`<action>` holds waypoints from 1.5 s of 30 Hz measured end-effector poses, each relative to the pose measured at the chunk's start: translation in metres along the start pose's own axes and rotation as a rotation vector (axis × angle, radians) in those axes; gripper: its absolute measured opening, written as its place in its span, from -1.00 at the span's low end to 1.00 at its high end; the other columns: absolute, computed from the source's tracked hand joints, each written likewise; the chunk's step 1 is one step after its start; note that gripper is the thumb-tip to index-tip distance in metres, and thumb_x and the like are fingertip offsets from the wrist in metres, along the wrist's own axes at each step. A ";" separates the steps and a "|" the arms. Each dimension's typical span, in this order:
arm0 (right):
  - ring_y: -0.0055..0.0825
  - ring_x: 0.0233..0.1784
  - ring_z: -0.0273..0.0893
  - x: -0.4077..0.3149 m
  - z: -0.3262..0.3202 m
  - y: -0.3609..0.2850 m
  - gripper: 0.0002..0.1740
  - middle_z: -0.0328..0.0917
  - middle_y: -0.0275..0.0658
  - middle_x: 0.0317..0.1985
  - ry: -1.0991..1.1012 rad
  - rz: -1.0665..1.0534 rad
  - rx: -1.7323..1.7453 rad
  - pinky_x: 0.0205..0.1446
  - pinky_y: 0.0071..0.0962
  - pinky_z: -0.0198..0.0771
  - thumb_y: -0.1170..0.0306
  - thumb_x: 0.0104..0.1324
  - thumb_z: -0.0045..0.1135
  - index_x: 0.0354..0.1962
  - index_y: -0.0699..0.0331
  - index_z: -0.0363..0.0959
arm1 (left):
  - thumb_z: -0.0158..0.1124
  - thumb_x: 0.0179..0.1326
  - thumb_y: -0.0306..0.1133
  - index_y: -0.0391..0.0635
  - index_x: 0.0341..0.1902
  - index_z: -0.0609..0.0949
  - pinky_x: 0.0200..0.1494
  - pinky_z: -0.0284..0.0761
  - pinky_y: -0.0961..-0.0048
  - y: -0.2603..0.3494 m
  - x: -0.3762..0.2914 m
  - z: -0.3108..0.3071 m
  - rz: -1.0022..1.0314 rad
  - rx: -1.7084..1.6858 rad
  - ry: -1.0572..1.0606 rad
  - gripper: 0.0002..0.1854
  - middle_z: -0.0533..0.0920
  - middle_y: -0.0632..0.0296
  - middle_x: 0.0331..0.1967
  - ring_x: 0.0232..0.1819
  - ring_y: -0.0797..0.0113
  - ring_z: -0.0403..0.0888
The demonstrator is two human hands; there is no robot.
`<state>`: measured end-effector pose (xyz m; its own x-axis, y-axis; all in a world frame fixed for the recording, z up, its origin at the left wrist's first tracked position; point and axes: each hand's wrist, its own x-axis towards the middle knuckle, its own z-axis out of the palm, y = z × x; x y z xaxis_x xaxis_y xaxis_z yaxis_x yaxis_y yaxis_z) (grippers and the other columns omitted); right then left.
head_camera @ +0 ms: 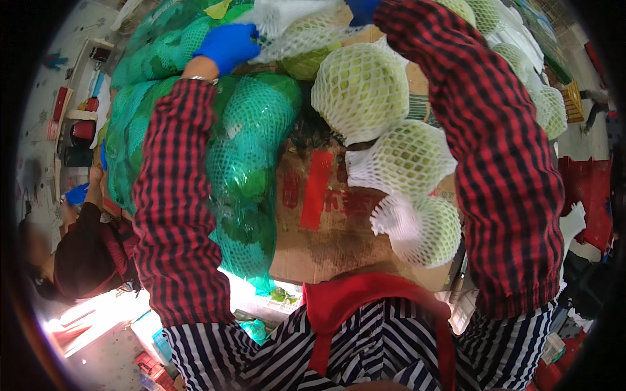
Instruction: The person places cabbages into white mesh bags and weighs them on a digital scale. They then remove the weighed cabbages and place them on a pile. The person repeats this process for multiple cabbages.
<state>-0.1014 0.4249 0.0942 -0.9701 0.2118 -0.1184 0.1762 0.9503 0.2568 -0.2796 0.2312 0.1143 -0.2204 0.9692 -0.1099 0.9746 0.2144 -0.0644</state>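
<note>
My left hand (227,46), in a blue glove, is at the upper left with its fingers curled on the edge of a white foam net sleeve (288,41). A green cabbage (307,62) shows below that sleeve, partly covered by it. My right hand (362,10), also blue-gloved, is at the top edge, mostly cut off and partly behind my sleeve; its fingers are hidden. Between my arms lie a large cabbage in foam net (362,90), a second netted cabbage (406,156) and a third netted one (428,232).
Green mesh bags of cabbages (249,146) lie under and beside my left arm. The cardboard surface (313,249) carries red tape (317,190). More netted cabbages (550,110) lie beyond my right arm. A knife (458,283) lies near my right elbow. Another person (88,254) works at far left.
</note>
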 end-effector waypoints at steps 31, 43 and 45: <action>-0.17 0.32 0.15 -0.286 0.051 -0.137 -0.33 0.15 -0.10 0.28 0.348 -0.274 3.413 0.36 0.01 0.01 0.39 0.15 -0.06 0.26 0.24 0.09 | 0.59 -0.39 -0.06 -0.24 0.34 0.14 0.34 0.08 0.29 0.214 -0.132 -0.051 0.407 -1.603 0.190 0.19 0.19 0.12 0.33 0.32 0.26 0.17; -0.12 0.32 0.15 -0.419 0.050 -0.240 -0.17 0.13 -0.10 0.29 1.007 -0.292 3.558 0.31 0.02 0.11 -0.20 0.26 -0.21 0.29 0.17 0.01 | 0.18 0.04 -0.71 -0.28 0.16 0.40 0.10 0.36 0.52 0.321 -0.264 -0.003 0.122 -1.816 0.156 -0.47 0.43 0.12 0.15 0.07 0.42 0.43; -0.27 0.20 0.33 -0.412 0.042 -0.246 -0.37 0.29 -0.13 0.20 1.063 0.236 3.244 0.26 -0.17 0.25 -0.04 0.37 -0.31 0.23 0.19 0.15 | 0.16 0.00 -0.74 -0.29 -0.07 0.53 0.02 0.43 0.49 0.324 -0.282 -0.020 0.237 -1.625 0.291 -0.65 0.60 0.13 -0.17 -0.19 0.43 0.54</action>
<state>0.2623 0.1140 0.0393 -0.6434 0.7493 -0.1569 -0.7514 -0.6573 -0.0579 0.0993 0.0299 0.1444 -0.2392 0.9453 0.2219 0.0471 -0.2169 0.9751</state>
